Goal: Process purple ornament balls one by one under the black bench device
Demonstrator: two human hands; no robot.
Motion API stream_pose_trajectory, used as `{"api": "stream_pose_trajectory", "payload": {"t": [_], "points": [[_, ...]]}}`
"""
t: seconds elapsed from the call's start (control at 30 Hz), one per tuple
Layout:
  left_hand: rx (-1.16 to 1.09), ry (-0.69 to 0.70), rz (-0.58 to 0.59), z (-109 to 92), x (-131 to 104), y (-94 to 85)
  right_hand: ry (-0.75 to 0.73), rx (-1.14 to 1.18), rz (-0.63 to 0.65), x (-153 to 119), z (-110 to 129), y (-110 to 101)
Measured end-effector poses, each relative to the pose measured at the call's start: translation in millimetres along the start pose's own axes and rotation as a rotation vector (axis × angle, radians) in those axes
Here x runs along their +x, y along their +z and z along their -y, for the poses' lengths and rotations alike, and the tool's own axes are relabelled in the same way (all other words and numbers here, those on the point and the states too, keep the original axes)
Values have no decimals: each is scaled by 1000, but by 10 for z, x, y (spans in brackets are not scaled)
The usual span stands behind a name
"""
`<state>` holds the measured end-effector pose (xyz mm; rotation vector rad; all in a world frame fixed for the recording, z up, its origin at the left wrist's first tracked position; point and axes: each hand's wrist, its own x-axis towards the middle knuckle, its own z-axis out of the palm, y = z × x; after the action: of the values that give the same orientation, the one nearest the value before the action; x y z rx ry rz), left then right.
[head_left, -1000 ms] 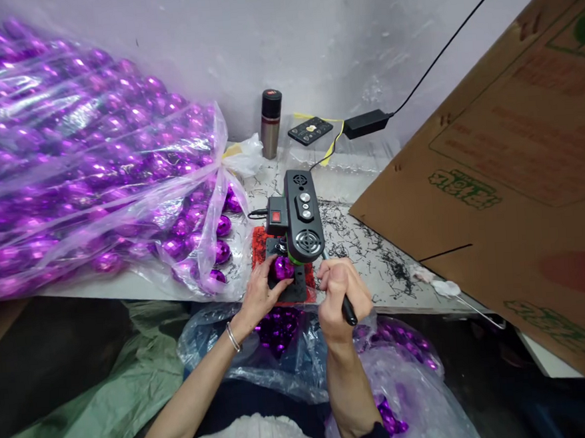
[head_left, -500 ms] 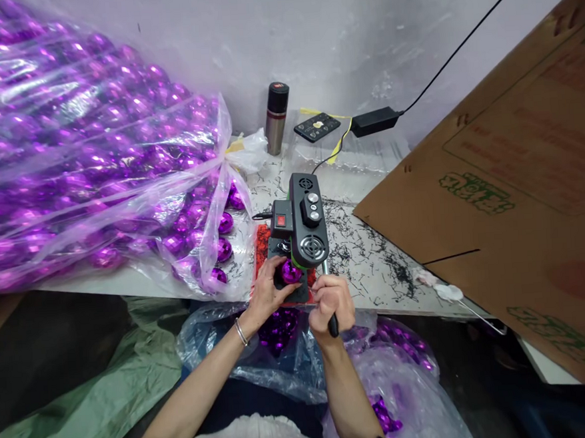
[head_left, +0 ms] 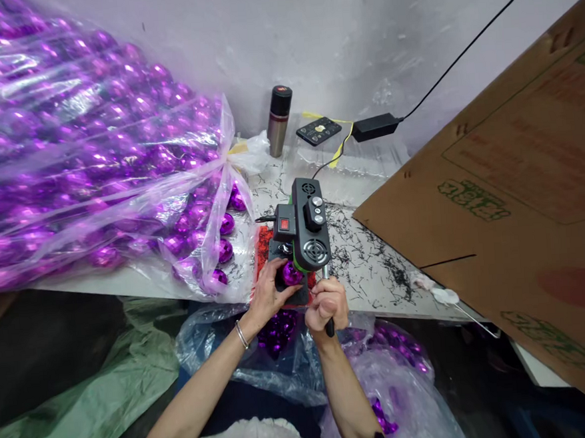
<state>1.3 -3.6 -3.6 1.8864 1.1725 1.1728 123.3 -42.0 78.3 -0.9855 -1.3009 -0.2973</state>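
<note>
A shiny purple ball ornament (head_left: 291, 273) sits under the front end of a small black bench press (head_left: 310, 224) with a red switch and vent grilles. My left hand (head_left: 270, 290) grips that ball between thumb and fingers, the thumb at its near side. My right hand (head_left: 327, 306) is wrapped round the press's lever handle (head_left: 330, 326), whose black grip end shows below the fist. Beneath the press lies a red mat (head_left: 263, 248). The underside of the press, where it meets the ball, is hidden.
A large clear bag of purple balls (head_left: 92, 159) fills the left, with several loose balls (head_left: 225, 250) beside it. Behind stand a thermos (head_left: 279, 121), a phone (head_left: 319, 130) and a power adapter (head_left: 376, 127). Black clippings (head_left: 396, 268) litter the table. A cardboard box (head_left: 511, 197) rises at right.
My right hand and the lever handle have shifted slightly left and toward the press. My left hand still holds the ball in place. The whole view has moved a little.
</note>
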Motion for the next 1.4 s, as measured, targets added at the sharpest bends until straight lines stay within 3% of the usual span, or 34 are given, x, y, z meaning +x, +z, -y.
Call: {"api": "stream_pose_trajectory", "payload": {"t": [0.43,0.6,0.77,0.9,0.97,1.03,1.1,1.17,1.27,1.4], "points": [[-41,5,23,-23,49,-13,-57,27,28,-44,-104,5],[-34,-2,38,-23,94,-8,40,27,57,236,52,-68],[57,203,66,-128,-231,-117,189,36,154,619,279,-167],[139,314,123,-327,-544,-442,141,41,160,571,279,-169],[186,300,72,-371,-455,-687,105,51,138,493,252,-149],[319,250,-27,-337,-185,-951,96,64,122,439,232,-133],[529,91,-74,-250,156,-1186,105,69,121,419,224,-128],[736,-111,-30,-166,441,-1352,118,62,128,421,224,-131],[878,-307,82,-101,642,-1456,122,43,126,426,229,-137],[858,-236,223,-22,676,-1433,126,31,118,422,233,-136]]}}
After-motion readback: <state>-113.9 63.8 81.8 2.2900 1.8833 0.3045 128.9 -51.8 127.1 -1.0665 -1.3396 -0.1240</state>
